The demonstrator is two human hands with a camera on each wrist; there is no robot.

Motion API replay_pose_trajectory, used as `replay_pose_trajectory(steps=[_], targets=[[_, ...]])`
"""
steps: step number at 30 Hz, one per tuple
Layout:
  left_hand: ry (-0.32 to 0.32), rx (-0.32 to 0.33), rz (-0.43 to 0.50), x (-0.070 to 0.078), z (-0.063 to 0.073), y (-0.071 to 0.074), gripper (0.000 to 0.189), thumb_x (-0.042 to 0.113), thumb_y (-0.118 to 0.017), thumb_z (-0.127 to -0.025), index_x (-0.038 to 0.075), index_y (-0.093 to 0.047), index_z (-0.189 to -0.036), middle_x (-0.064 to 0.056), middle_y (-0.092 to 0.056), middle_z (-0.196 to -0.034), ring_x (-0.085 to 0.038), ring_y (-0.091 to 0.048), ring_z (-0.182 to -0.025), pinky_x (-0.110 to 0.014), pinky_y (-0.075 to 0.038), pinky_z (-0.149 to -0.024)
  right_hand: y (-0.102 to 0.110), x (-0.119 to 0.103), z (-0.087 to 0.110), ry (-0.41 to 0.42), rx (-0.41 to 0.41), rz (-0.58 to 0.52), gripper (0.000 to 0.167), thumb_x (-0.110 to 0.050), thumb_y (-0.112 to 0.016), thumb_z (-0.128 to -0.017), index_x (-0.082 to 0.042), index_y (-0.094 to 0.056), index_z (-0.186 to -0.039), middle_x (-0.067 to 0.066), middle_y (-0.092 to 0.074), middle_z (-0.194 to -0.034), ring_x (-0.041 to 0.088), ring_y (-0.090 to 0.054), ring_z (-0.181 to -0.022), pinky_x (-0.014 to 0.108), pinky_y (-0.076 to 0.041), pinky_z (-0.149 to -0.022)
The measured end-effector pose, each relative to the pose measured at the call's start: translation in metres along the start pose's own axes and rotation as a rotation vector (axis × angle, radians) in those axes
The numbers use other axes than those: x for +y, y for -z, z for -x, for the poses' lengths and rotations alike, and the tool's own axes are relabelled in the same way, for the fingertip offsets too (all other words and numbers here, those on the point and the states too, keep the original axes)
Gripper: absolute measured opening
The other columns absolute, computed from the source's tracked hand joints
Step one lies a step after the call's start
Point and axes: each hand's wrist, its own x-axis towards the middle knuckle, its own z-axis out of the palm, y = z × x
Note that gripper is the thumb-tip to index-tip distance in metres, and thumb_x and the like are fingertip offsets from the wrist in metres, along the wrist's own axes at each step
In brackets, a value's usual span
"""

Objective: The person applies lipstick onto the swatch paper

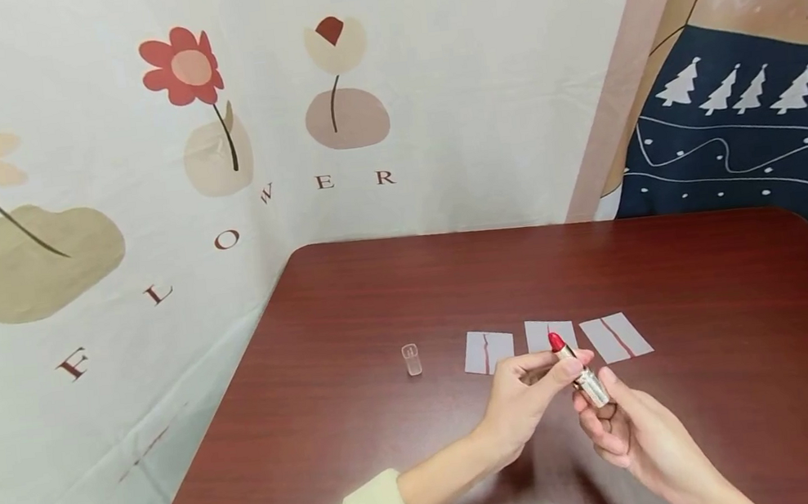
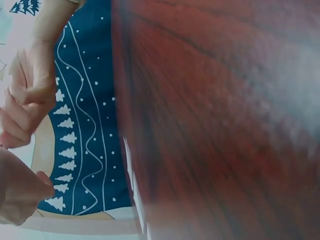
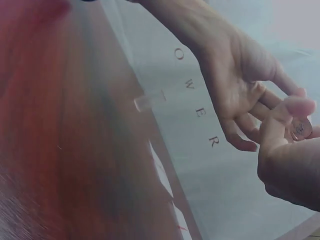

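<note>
Both hands hold an uncapped red lipstick (image 1: 592,388) above the table, its red tip tilted up and away. My left hand (image 1: 519,400) pinches the upper part of the tube between thumb and fingers. Around its lower end, my right hand (image 1: 645,432) has its thumb and curled fingers. The right wrist view shows the round base of the lipstick (image 3: 301,128) at the right hand's fingers. In the left wrist view both hands appear at the left edge, and the lipstick cannot be made out. A clear cap (image 1: 412,360) lies on the table, left of the hands.
Three white paper pieces, the left one (image 1: 476,355), the middle one (image 1: 539,336) and the right one (image 1: 620,336), lie beyond the hands, each with a red line. The dark red table (image 1: 336,448) meets a printed cloth (image 1: 463,114) at its back.
</note>
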Motion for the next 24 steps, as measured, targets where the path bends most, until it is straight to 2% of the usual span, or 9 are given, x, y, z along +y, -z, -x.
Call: replay_pose_trajectory(steps=[2,4,8,10,13,16,18,21,24], targets=[[-0.006,0.016,0.021,0.0,0.002,-0.002,0.031,0.011,-0.063,-0.089,-0.017,-0.062,-0.101,-0.019,-0.066,-0.105,-0.02,-0.061,-0.105,-0.035,-0.042,-0.095,0.0,0.005,0.001,0.05,0.004,0.029,0.052,-0.018,-0.009,-0.104,-0.002,-0.058,-0.105,-0.001,-0.055,-0.082,0.01,-0.033,-0.057,0.028,-0.014,-0.044],[0.001,0.042,0.035,-0.001,0.003,-0.003,0.03,0.011,-0.064,-0.088,-0.017,-0.063,-0.099,-0.017,-0.066,-0.104,-0.023,-0.06,-0.106,-0.034,-0.042,-0.095,0.0,0.01,0.002,0.091,0.045,0.091,0.047,-0.014,-0.011,-0.104,-0.003,-0.057,-0.104,-0.001,-0.051,-0.08,0.014,-0.027,-0.059,0.028,-0.014,-0.044],[0.02,0.077,0.05,-0.006,0.005,-0.004,0.033,0.012,-0.064,-0.088,-0.02,-0.061,-0.097,-0.015,-0.067,-0.103,-0.024,-0.06,-0.107,-0.032,-0.042,-0.095,0.0,0.015,0.004,0.123,0.127,0.154,0.037,-0.009,-0.018,-0.104,-0.006,-0.055,-0.107,-0.002,-0.052,-0.088,0.015,-0.027,-0.062,0.029,-0.016,-0.046],[0.024,0.083,0.049,-0.009,0.006,-0.004,0.033,0.011,-0.064,-0.088,-0.021,-0.06,-0.096,-0.015,-0.067,-0.103,-0.024,-0.06,-0.107,-0.032,-0.042,-0.095,0.0,0.017,0.004,0.117,0.101,0.105,0.039,-0.011,-0.016,-0.104,-0.005,-0.054,-0.112,0.0,-0.054,-0.093,0.015,-0.03,-0.063,0.029,-0.016,-0.047],[0.025,0.084,0.053,-0.012,0.008,-0.003,0.033,0.011,-0.063,-0.088,-0.021,-0.059,-0.095,-0.017,-0.066,-0.104,-0.023,-0.06,-0.107,-0.033,-0.042,-0.094,0.001,0.018,0.003,0.074,-0.013,-0.03,0.054,-0.022,-0.004,-0.104,-0.003,-0.053,-0.116,0.002,-0.057,-0.098,0.014,-0.036,-0.063,0.03,-0.015,-0.046],[0.022,0.08,0.057,-0.012,0.01,-0.002,0.034,0.012,-0.063,-0.089,-0.021,-0.059,-0.096,-0.018,-0.066,-0.105,-0.024,-0.06,-0.106,-0.033,-0.042,-0.094,0.002,0.019,0.0,0.014,-0.125,-0.167,0.07,-0.032,0.008,-0.1,-0.002,-0.054,-0.114,0.002,-0.059,-0.093,0.014,-0.034,-0.061,0.029,-0.013,-0.044],[0.014,0.076,0.055,-0.012,0.009,-0.002,0.034,0.012,-0.063,-0.089,-0.021,-0.059,-0.096,-0.018,-0.066,-0.104,-0.024,-0.059,-0.107,-0.033,-0.042,-0.094,0.002,0.019,-0.002,0.006,-0.164,-0.231,0.072,-0.034,0.009,-0.1,-0.002,-0.054,-0.11,0.001,-0.055,-0.086,0.013,-0.029,-0.059,0.026,-0.014,-0.044],[0.006,0.075,0.046,-0.01,0.008,-0.002,0.033,0.012,-0.063,-0.089,-0.02,-0.06,-0.097,-0.018,-0.066,-0.104,-0.024,-0.059,-0.107,-0.034,-0.042,-0.094,0.001,0.02,-0.004,0.028,-0.189,-0.31,0.068,-0.031,0.008,-0.1,-0.002,-0.053,-0.108,0.001,-0.047,-0.082,0.015,-0.02,-0.06,0.023,-0.016,-0.045],[0.024,0.087,0.042,-0.008,0.007,-0.004,0.031,0.012,-0.063,-0.089,-0.017,-0.063,-0.099,-0.016,-0.067,-0.103,-0.023,-0.059,-0.108,-0.033,-0.041,-0.095,-0.001,0.019,-0.005,0.049,-0.173,-0.337,0.063,-0.028,0.004,-0.102,-0.001,-0.052,-0.111,0.001,-0.047,-0.084,0.014,-0.021,-0.061,0.021,-0.017,-0.048]])
